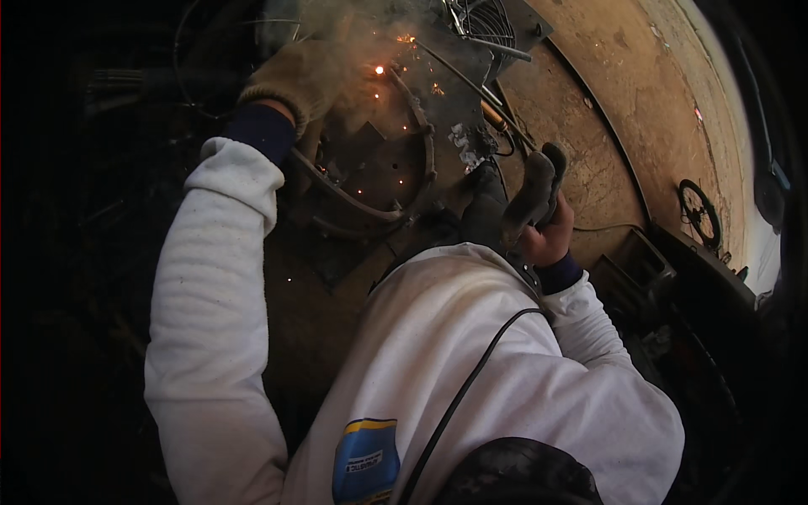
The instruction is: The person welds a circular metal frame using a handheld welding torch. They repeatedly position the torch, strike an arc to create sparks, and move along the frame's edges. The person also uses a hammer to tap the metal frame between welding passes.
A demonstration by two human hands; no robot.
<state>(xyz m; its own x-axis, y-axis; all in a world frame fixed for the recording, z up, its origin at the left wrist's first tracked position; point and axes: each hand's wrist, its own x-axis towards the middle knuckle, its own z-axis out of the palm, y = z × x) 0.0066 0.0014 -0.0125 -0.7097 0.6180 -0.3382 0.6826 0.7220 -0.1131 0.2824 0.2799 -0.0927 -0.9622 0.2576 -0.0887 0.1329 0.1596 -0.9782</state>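
My left hand (pixel 295 80), in a tan knit glove, reaches over the left side of a curved metal ring (pixel 421 151). Its fingers are lost in smoke and shadow, so what they hold cannot be made out. A glowing orange spot and scattered sparks show at the ring's upper end. My right hand (pixel 539 198), partly covered by a dark grey glove, closes around the near end of a long thin rod (pixel 471 84). The rod's far tip lies among sparks. Beneath the ring is a dark metal plate (pixel 358 160).
Beyond the rod stands a round wire guard (pixel 488 21). An orange-and-black handle (pixel 493 116) lies beside the rod, near crumpled silvery scraps (pixel 465 145). A spoked wheel (pixel 700 213) is farther right on the brown floor (pixel 606 67). Smoke covers the upper middle; the left is dark.
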